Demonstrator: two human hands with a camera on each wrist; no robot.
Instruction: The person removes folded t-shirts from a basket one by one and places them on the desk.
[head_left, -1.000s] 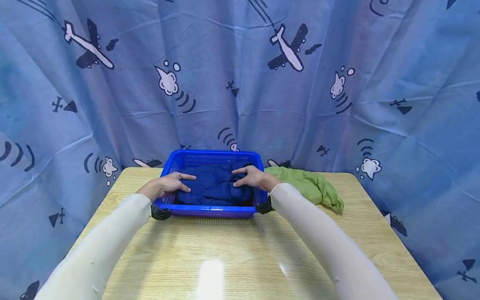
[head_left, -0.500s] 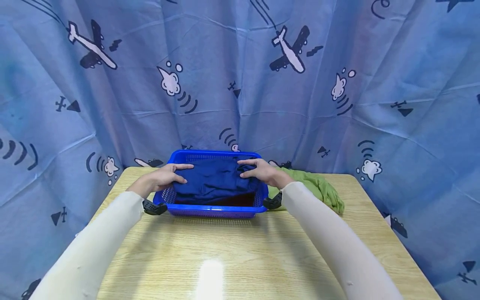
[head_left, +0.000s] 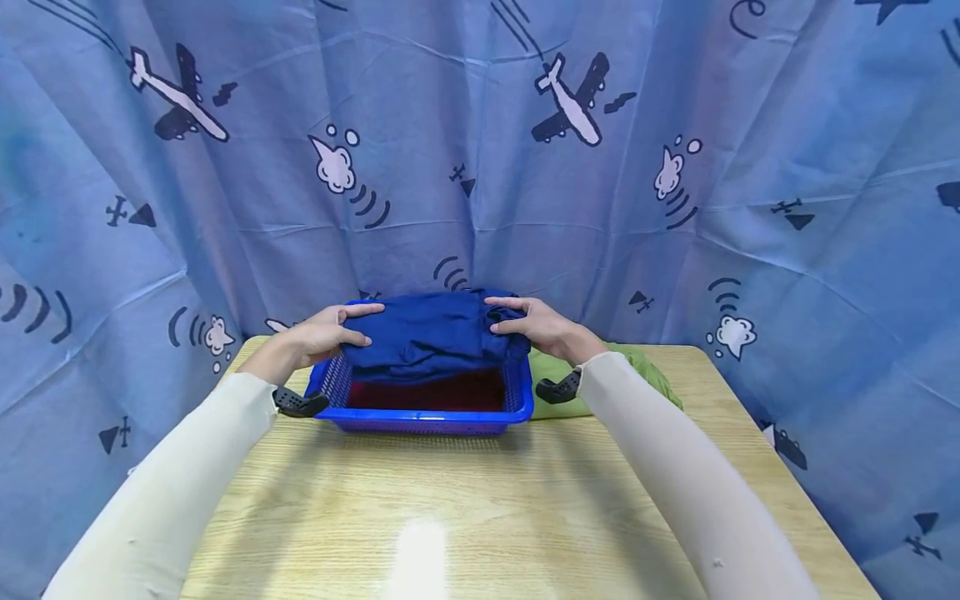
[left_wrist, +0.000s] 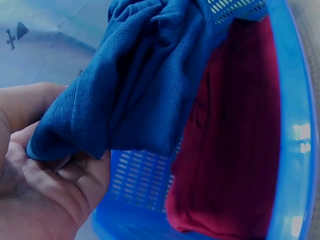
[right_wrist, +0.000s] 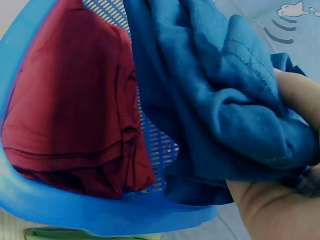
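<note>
A folded dark blue garment (head_left: 431, 333) is held up over the blue plastic basket (head_left: 420, 417) by both hands. My left hand (head_left: 330, 331) grips its left end, thumb on the near side; in the left wrist view the fingers curl under the ribbed cloth. At the other end my right hand (head_left: 551, 327) pinches the bunched, stitched part between thumb and fingers. Below, a folded dark red garment (left_wrist: 230, 135) lies inside the basket, its layered edges showing in the right wrist view.
A light green garment (head_left: 558, 400) lies on the wooden table (head_left: 420, 500) right of the basket, partly behind the right forearm. A blue curtain (head_left: 480, 150) printed with airplanes hangs close behind the table.
Both hands have lifted the blue garment up and away from me, out of the basket's bottom. The red garment beneath has come into view.
</note>
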